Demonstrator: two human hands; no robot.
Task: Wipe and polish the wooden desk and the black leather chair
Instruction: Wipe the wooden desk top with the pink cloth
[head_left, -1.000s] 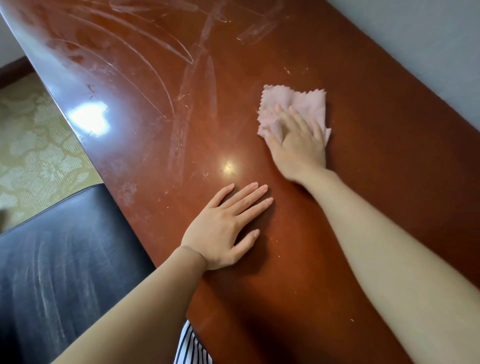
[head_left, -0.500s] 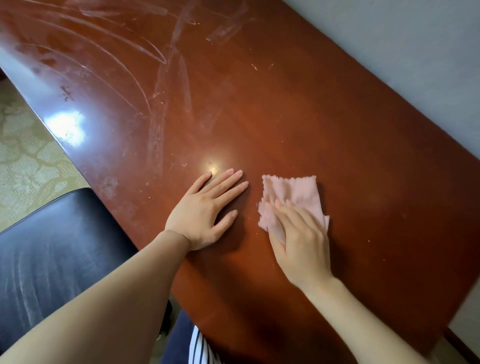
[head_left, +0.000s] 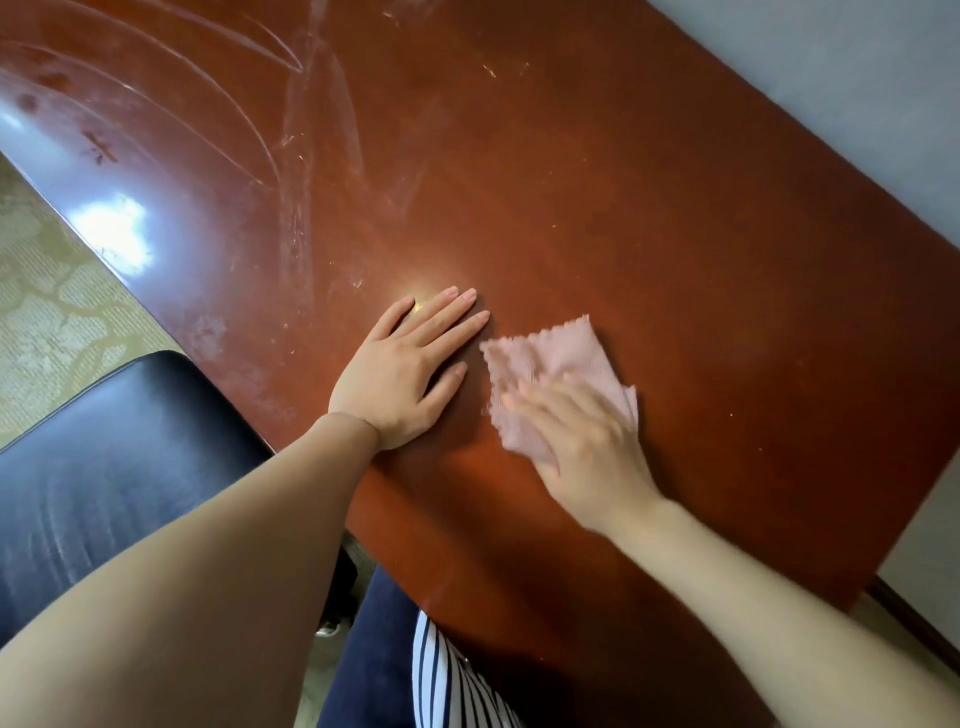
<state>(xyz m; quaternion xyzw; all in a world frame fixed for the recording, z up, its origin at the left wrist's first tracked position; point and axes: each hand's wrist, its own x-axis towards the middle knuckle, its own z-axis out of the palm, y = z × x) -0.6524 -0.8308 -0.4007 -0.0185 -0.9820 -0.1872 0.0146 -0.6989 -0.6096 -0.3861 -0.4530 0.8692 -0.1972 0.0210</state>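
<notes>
A glossy reddish-brown wooden desk (head_left: 649, 218) fills most of the view, with pale dusty wipe streaks across its far left part. My right hand (head_left: 587, 441) presses flat on a small pink cloth (head_left: 558, 358) on the desk top; the hand is blurred with motion. Just left of the cloth, my left hand (head_left: 405, 369) rests palm down with fingers spread and nothing in it. The black leather chair (head_left: 114, 467) sits at the lower left against the desk's near edge, showing faint pale scuff marks.
A grey wall (head_left: 857, 88) runs along the desk's far right edge. Patterned beige carpet (head_left: 47, 312) lies left of the desk. Dark blue and striped clothing (head_left: 447, 680) shows at the bottom between my arms.
My right hand has dragged the pink cloth from the far middle of the desk back toward me, beside my left hand. The left hand stayed planted on the desk.
</notes>
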